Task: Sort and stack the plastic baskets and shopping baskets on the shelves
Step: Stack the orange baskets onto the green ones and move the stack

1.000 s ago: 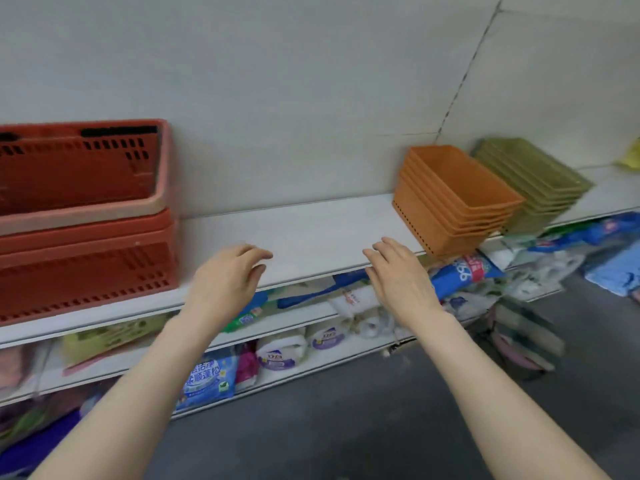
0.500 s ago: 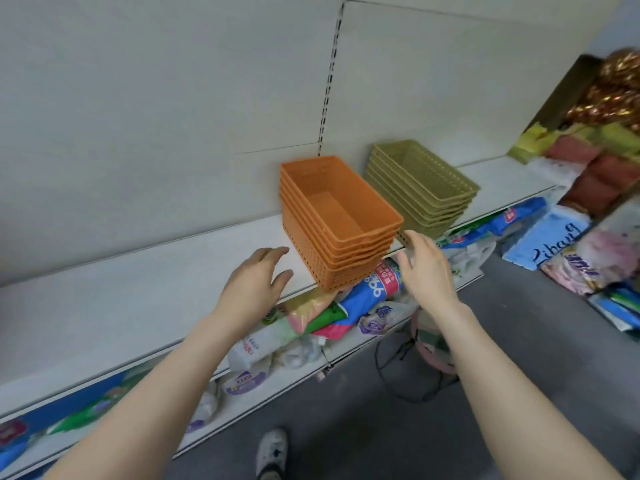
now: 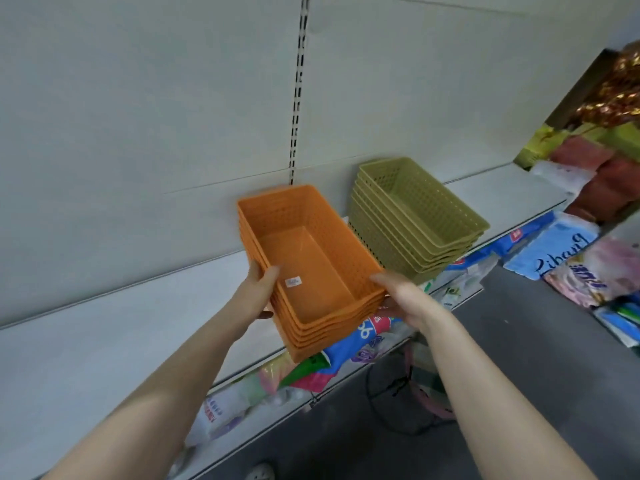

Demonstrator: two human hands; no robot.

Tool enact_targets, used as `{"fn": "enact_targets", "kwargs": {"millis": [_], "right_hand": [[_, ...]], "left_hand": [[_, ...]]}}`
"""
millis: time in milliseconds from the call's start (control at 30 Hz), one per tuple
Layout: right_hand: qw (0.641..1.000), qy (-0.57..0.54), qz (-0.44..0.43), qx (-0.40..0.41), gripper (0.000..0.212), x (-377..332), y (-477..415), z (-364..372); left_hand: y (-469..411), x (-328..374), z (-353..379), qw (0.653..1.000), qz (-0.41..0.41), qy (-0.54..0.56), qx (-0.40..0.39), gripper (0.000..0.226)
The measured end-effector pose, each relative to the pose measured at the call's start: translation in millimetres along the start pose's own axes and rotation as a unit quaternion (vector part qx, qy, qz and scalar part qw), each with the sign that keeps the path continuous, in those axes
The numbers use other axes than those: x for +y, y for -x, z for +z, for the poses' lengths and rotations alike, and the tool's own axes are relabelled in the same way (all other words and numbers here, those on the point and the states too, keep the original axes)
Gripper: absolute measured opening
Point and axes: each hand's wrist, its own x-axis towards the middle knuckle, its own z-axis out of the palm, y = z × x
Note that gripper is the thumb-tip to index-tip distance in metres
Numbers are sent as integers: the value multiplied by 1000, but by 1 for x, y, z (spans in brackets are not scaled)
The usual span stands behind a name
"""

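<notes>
Head view. The orange basket stack (image 3: 304, 268), about 5 nested baskets, sits on the white shelf (image 3: 104, 337), its near end jutting past the shelf's front edge. A small label is stuck to the floor of the top basket.

The left hand (image 3: 258, 294) clasps the stack's left long side: thumb hooked over the top rim, fingers wrapped below. The right hand (image 3: 403, 299) clasps the near right corner, thumb lying along the rim, fingers curled beneath the lower baskets. Both hands are closed on the stack; neither is free.

The green basket stack (image 3: 415, 220), about 7 nested, stands just right of the orange one on the same shelf, near it but seemingly apart. It is angled the same way and also overhangs the front edge.

Packaged goods (image 3: 360, 337) crowd the lower shelf beneath. A shoe (image 3: 259, 474) shows at the frame's bottom.

Step in hand, as judged: gripping the orange stack as 1 unit, to lift or slide it to a sorted place.

Next move calls for an even 2-handed lift, keeping the stack level so the nested baskets do not separate, and clearing the green stack. Where it goes cannot be told.
</notes>
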Motion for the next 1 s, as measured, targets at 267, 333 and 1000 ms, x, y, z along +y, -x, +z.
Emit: {"fn": "enact_targets", "kwargs": {"millis": [267, 333, 1000], "right_hand": [[984, 106, -78, -119, 40, -23, -38, -18], [982, 95, -112, -118, 44, -34, -39, -32], [950, -65, -305, 24, 17, -118, -16, -302]], "left_hand": [[10, 17, 23, 986, 7, 89, 144, 23], [20, 32, 34, 977, 28, 106, 181, 17], [-27, 224, 219, 950, 281, 71, 116, 53]]}}
